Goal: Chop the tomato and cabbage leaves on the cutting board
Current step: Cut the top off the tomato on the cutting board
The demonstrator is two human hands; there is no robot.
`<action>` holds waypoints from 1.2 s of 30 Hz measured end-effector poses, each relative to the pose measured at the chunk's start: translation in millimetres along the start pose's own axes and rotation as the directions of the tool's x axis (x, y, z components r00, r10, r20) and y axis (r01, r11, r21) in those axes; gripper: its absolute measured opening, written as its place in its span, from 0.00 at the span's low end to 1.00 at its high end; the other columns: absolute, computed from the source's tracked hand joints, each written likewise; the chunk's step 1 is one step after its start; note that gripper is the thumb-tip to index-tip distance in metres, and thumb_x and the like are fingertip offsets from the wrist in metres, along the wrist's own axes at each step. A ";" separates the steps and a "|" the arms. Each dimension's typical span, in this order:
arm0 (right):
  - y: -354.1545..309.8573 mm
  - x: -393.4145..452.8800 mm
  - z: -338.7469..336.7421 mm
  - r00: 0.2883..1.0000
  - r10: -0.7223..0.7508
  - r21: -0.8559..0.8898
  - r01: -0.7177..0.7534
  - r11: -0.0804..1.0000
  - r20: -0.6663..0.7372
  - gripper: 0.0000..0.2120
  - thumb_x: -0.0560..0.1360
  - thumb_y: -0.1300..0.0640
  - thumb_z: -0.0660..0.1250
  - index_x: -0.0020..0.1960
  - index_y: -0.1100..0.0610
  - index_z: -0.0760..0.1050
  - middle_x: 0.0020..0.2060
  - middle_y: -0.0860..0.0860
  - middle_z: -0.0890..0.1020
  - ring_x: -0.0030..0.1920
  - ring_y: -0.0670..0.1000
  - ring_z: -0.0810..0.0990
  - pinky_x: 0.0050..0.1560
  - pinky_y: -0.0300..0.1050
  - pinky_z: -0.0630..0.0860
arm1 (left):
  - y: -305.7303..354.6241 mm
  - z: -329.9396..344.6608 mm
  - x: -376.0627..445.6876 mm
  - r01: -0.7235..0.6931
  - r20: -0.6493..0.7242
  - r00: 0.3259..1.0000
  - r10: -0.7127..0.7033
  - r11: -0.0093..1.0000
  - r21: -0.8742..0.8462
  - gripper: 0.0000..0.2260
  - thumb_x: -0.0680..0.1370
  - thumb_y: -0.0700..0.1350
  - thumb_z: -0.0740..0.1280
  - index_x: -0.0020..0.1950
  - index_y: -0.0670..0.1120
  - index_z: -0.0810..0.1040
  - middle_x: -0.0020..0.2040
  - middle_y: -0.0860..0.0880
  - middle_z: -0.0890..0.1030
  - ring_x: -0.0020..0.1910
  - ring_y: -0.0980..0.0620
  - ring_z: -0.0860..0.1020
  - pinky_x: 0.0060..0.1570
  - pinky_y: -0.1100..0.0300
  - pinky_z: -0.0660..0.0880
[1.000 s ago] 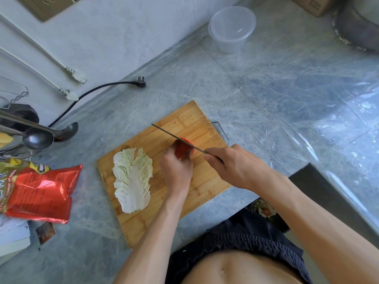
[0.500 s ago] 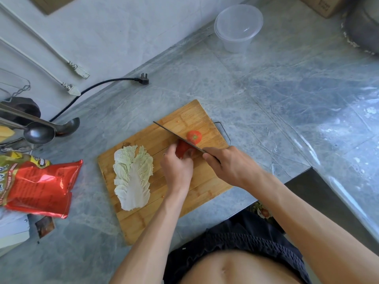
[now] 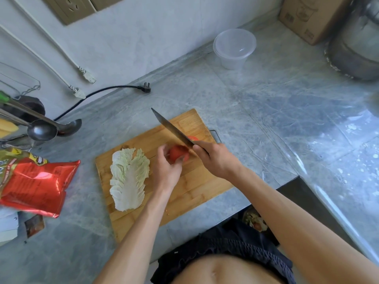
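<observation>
Steadying the round red tomato point(image 3: 176, 153) mid-board — left hand point(image 3: 165, 169) curled round it, likely against rolling. Right hand point(image 3: 215, 159) grips the steel-bladed knife point(image 3: 172, 129), raised; pale cabbage leaf point(image 3: 128, 178) left on wooden cutting board point(image 3: 196, 187).

A grey marbled countertop point(image 3: 276, 111) is stretching out under soft daylight, meeting a pale plastered wall point(image 3: 143, 31) at the back. A beige wall socket point(image 3: 71, 8) is sitting high on that wall, with white cords point(image 3: 61, 58) hanging below it. Light is glaring off the counter's right side, near its edge point(image 3: 328, 203).
</observation>
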State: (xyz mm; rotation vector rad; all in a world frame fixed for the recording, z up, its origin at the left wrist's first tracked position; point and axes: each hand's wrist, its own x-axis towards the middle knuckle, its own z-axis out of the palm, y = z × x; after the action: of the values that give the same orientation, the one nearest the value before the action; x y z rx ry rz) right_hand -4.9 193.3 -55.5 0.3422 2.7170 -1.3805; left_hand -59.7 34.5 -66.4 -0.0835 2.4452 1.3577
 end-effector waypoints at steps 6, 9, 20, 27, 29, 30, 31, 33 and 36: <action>4.6 -17.2 -22.8 0.989 0.027 0.149 -0.005 0.989 -0.147 0.17 0.84 0.50 0.58 0.38 0.40 0.70 0.26 0.48 0.68 0.26 0.47 0.65 0.31 0.45 0.69 | 4.0 -17.9 5.8 -0.014 0.099 0.995 0.002 0.992 0.125 0.28 0.74 0.49 0.74 0.71 0.52 0.68 0.64 0.54 0.76 0.63 0.54 0.74 0.57 0.63 0.69; 17.8 -20.5 -29.1 0.975 0.083 0.129 -0.056 0.990 -0.208 0.12 0.84 0.50 0.59 0.45 0.45 0.78 0.23 0.44 0.68 0.27 0.46 0.69 0.32 0.38 0.65 | 18.5 -18.8 13.8 -0.144 0.107 0.987 0.121 0.961 0.235 0.22 0.75 0.49 0.73 0.68 0.52 0.73 0.66 0.53 0.75 0.66 0.53 0.73 0.61 0.61 0.69; 64.1 -39.1 -31.1 0.940 0.034 -0.238 -0.121 0.964 -0.340 0.11 0.83 0.53 0.61 0.60 0.55 0.77 0.33 0.52 0.78 0.30 0.56 0.75 0.29 0.44 0.68 | 82.5 47.1 59.4 -0.344 0.387 0.922 0.003 0.466 0.815 0.10 0.72 0.43 0.70 0.52 0.44 0.74 0.55 0.44 0.75 0.37 0.48 0.76 0.30 0.57 0.71; 86.8 -47.1 -33.2 0.943 0.056 -0.339 -0.174 0.925 -0.329 0.13 0.84 0.50 0.59 0.63 0.54 0.76 0.36 0.51 0.76 0.31 0.53 0.74 0.27 0.40 0.61 | 92.3 61.9 58.1 -0.312 0.385 0.923 -0.004 0.580 0.753 0.14 0.70 0.35 0.66 0.55 0.41 0.73 0.50 0.44 0.76 0.45 0.45 0.79 0.37 0.54 0.78; 91.2 -48.6 -32.6 0.946 0.051 -0.375 -0.175 0.910 -0.319 0.15 0.84 0.49 0.58 0.66 0.53 0.75 0.38 0.51 0.78 0.32 0.54 0.76 0.29 0.41 0.63 | 90.3 63.9 58.2 -0.292 0.402 0.915 -0.025 0.648 0.704 0.14 0.70 0.35 0.66 0.54 0.42 0.76 0.51 0.45 0.78 0.44 0.47 0.79 0.38 0.54 0.78; 92.9 -48.8 -32.8 0.948 0.053 -0.389 -0.179 0.904 -0.314 0.16 0.84 0.49 0.58 0.67 0.52 0.74 0.39 0.52 0.78 0.33 0.54 0.76 0.30 0.42 0.65 | 91.1 65.0 57.0 -0.278 0.417 0.908 -0.041 0.686 0.673 0.13 0.69 0.35 0.67 0.53 0.43 0.77 0.50 0.45 0.79 0.42 0.49 0.80 0.34 0.56 0.78; 93.2 -48.2 -32.1 0.949 0.054 -0.397 -0.181 0.900 -0.311 0.16 0.84 0.48 0.58 0.68 0.52 0.74 0.40 0.52 0.78 0.34 0.55 0.77 0.31 0.43 0.65 | 91.5 64.8 56.1 -0.264 0.434 0.899 -0.057 0.720 0.642 0.13 0.69 0.34 0.67 0.52 0.44 0.77 0.48 0.46 0.79 0.39 0.51 0.80 0.29 0.59 0.75; 93.4 -46.3 -31.2 0.949 0.048 -0.414 -0.182 0.892 -0.312 0.17 0.83 0.47 0.59 0.68 0.52 0.73 0.41 0.53 0.78 0.35 0.55 0.78 0.32 0.44 0.67 | 93.1 65.3 54.1 -0.236 0.462 0.883 -0.087 0.768 0.596 0.15 0.68 0.33 0.69 0.52 0.46 0.78 0.45 0.50 0.78 0.36 0.56 0.77 0.26 0.64 0.70; 92.8 -42.6 -30.1 0.942 0.051 -0.404 -0.190 0.895 -0.331 0.18 0.82 0.47 0.63 0.69 0.54 0.73 0.43 0.54 0.79 0.35 0.56 0.79 0.32 0.44 0.68 | 92.2 66.6 51.8 -0.213 0.477 0.873 -0.104 0.798 0.564 0.17 0.65 0.31 0.71 0.48 0.48 0.81 0.42 0.54 0.77 0.39 0.58 0.74 0.31 0.62 0.69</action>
State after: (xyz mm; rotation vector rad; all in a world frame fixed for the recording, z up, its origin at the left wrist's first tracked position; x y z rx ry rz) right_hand 59.0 263.5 -103.7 0.7320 3.0802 -0.7047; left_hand -110.4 145.7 -40.4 0.4435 2.3041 0.4548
